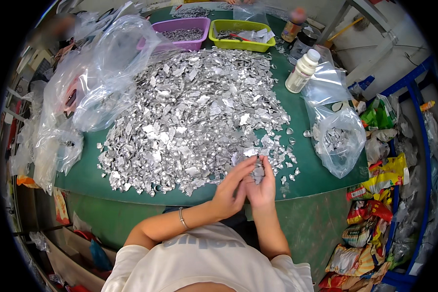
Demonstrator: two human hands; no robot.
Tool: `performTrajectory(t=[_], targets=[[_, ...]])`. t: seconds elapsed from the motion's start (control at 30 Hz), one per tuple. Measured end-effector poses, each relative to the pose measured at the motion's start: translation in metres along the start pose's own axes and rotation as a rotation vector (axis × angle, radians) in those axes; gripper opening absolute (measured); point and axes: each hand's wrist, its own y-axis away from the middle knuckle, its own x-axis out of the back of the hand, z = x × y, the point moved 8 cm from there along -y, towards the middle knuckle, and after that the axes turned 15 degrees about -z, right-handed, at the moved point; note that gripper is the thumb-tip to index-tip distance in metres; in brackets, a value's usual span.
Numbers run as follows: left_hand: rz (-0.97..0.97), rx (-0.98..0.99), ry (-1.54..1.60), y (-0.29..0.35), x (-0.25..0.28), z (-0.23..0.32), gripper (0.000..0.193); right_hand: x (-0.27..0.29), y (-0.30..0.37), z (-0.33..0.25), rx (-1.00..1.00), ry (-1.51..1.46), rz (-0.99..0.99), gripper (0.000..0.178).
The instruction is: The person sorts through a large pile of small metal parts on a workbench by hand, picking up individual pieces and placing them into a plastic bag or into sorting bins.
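A wide heap of small silver-grey metal pieces (190,112) covers the middle of the green table (321,177). At the heap's near edge, my right hand (264,191) is turned palm up, with a few flat grey metal pieces (258,171) cupped in its curled fingers. My left hand (230,191), a bracelet on its wrist, leans in from the left. Its fingers are stretched out, with their tips close to the pieces in my right hand. Whether those tips pinch a piece is hard to see.
Clear plastic bags (97,73) spread over the table's left side. At the back sit a purple basket (207,24) and a lime-green basket (243,45). A white bottle (302,70) and a bag of metal pieces (339,146) stand right. Blue shelving (413,97) holds colourful packets.
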Motion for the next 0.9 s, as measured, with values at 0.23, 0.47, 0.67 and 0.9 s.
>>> performTrajectory(t=[0.23,0.47,0.67,0.9], targets=[[-0.454,0.311,-0.841,0.005,-0.010,-0.032,0.059,0.000,0.006,-0.120,0.144,0.131,0.021,0.018],[-0.457,0.365,-1.021,0.009,-0.002,-0.052,0.058,-0.034,-0.004,-0.267,0.544,0.364,0.139,0.025],[-0.356,0.369,-1.031,0.003,0.006,-0.056,0.049,-0.042,-0.016,-0.299,0.535,1.097,0.260,0.047],[-0.280,0.373,-0.949,0.001,0.006,-0.044,0.044,-0.053,0.041,-0.178,0.232,2.217,-0.099,0.025]])
